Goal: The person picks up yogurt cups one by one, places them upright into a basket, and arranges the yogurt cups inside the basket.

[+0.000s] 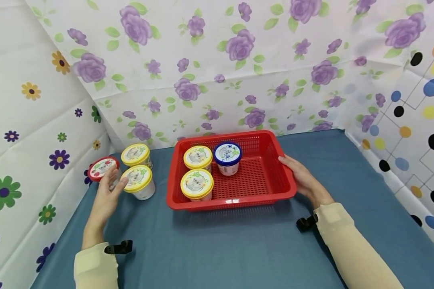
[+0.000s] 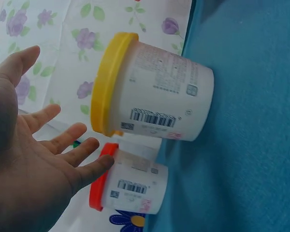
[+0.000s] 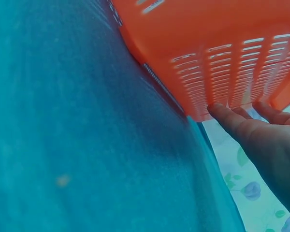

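Note:
My left hand [image 1: 107, 196] is spread beside three lidded tubs on the left, with nothing in its grasp. Just right of its fingers stands a yellow-lidded tub [image 1: 139, 182]; behind are another yellow-lidded tub [image 1: 135, 154] and a red-lidded tub [image 1: 103, 167], partly covered by the fingers. The left wrist view shows the palm facing the white sides of the nearer yellow-lidded tub [image 2: 159, 92] and the red-lidded tub [image 2: 133, 183]. My right hand [image 1: 304, 178] holds the right rim of a red plastic basket [image 1: 231, 204], its fingers against the slotted outer wall [image 3: 232, 72].
Inside the basket, two yellow-lidded tubs [image 1: 197, 184] line the left side, with a blue-lidded tub [image 1: 228, 154] beside them. A blue cloth [image 1: 217, 249] covers the table. Flowered sheeting [image 1: 217, 80] rises behind, and patterned sheets flank both sides.

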A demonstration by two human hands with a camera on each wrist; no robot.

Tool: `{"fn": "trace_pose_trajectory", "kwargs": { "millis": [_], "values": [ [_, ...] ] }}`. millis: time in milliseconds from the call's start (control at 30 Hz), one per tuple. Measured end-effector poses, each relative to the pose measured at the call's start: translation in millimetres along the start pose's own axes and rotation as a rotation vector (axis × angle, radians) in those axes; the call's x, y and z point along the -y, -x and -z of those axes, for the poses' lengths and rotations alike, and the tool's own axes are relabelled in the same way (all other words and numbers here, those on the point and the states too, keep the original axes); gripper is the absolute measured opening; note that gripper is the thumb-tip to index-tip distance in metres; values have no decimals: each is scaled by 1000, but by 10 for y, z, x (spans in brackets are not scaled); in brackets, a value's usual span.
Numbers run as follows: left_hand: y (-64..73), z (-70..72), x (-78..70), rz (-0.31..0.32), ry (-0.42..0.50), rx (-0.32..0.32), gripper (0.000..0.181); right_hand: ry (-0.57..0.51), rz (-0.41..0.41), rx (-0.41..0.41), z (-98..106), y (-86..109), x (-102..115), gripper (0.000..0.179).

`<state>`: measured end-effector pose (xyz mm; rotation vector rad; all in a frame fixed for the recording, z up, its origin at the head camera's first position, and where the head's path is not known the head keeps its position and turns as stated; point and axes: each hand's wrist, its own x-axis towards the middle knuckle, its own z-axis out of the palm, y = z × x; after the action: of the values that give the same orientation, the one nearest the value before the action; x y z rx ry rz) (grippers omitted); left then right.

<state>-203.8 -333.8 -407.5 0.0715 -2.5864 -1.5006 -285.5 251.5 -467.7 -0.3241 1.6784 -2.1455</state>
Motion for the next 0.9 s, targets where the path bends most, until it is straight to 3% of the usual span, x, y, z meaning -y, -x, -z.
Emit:
{"fn": "trace_pose_trajectory", "kwargs": {
  "millis": [533,900],
  "values": [
    [-61,-20,232,-6,-49,44,75,0,-8,-5,-1,6,8,60],
    [-105,-46,333,-27,-100,108,75,2,-11,-1,3,8,17,61]
  ]
}}
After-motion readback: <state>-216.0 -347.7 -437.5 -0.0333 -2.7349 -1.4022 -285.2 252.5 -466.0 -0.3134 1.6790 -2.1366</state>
